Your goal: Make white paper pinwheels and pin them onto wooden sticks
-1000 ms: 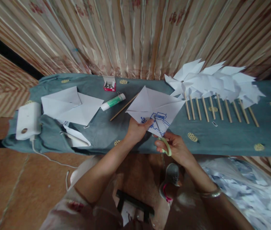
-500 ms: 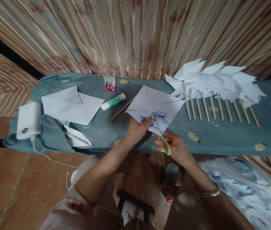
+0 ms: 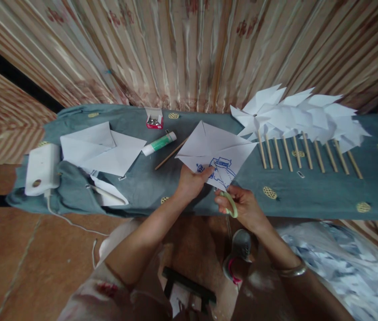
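A square of white paper (image 3: 209,140) with a blue printed drawing is pinched in my left hand (image 3: 194,180), thumb on top. Slits run inward from some of its corners. My right hand (image 3: 240,203) is closed round scissors with pale green handles (image 3: 231,205). Their blades lie at the paper's near corner, along a line toward its middle; how far apart the blades stand I cannot tell. Just left of the paper a thin wooden stick (image 3: 169,156) lies on the cloth, its far end hidden under the paper, beside a green and white glue stick (image 3: 159,143).
Several white paper pinwheels (image 3: 296,111) on wooden sticks overlap at the right. On the left lie folded paper sheets (image 3: 102,149), a white power strip (image 3: 43,169) and a white knife-like tool (image 3: 108,195). A small red box (image 3: 154,119) of metal pins stands behind. A patterned green cloth (image 3: 322,196) covers the table.
Almost nothing differs. The whole view has shifted very slightly; both hands, the paper and the scissors keep nearly the same places.
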Demonstrator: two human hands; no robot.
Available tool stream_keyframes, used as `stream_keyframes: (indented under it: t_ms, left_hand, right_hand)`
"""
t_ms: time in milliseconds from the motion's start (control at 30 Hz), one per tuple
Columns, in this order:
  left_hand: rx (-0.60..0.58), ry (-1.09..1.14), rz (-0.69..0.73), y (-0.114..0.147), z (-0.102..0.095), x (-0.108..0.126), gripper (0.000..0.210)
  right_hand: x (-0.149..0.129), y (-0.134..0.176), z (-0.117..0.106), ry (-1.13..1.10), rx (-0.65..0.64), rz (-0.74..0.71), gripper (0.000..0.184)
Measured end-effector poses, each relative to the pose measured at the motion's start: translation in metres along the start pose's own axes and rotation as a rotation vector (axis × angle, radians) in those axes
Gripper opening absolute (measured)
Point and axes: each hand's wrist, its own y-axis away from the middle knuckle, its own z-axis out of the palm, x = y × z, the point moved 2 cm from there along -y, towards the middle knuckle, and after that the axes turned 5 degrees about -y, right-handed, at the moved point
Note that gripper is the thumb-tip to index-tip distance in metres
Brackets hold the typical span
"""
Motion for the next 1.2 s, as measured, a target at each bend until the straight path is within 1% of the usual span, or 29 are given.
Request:
stream_keyframes:
  t_ms: [200,333,400,500,567,733,800,900,967,1067,1200]
  left_hand:
    - [-0.004,-0.02,-0.004,0.001,-0.002,-0.001,0.018]
    - [0.008,-0.007,0.015,0.0,-0.002,0.001,0.021]
    - [0.014,0.011,0.021,-0.002,-0.004,0.002,0.023]
    - [0.025,0.021,0.002,-0.007,-0.01,0.002,0.025]
    - [0.04,0.022,-0.013,-0.01,-0.014,0.001,0.027]
    - [0.036,0.035,-0.015,-0.009,-0.019,-0.005,0.032]
    - [0.012,0.026,-0.023,-0.006,-0.019,-0.007,0.035]
    - [-0.047,-0.011,-0.069,0.002,-0.015,-0.012,0.033]
    - [-0.079,-0.041,-0.088,0.006,-0.013,-0.015,0.03]
    - [-0.133,-0.08,-0.102,0.009,-0.011,-0.019,0.026]
    - [-0.232,-0.142,-0.074,0.008,-0.01,-0.02,0.022]
  right_hand:
    - [0.004,0.001,-0.003,0.023,-0.024,0.035,0.047]
    - [0.008,0.003,-0.009,0.071,-0.06,0.037,0.045]
    - [0.009,0.006,-0.014,0.164,-0.094,0.019,0.041]
    - [0.009,0.011,-0.024,0.425,-0.114,-0.06,0.032]
    - [0.006,0.015,-0.034,0.611,-0.053,-0.134,0.032]
    - [-0.007,0.026,-0.068,0.941,0.22,-0.314,0.043]
    - [-0.012,0.029,-0.083,1.055,0.333,-0.342,0.045]
    - [-0.015,0.032,-0.102,1.26,0.477,-0.312,0.046]
    - [-0.016,0.034,-0.109,1.39,0.54,-0.289,0.043]
    - [-0.019,0.036,-0.112,1.531,0.586,-0.257,0.037]
    - [-0.021,0.035,-0.111,1.615,0.604,-0.194,0.036]
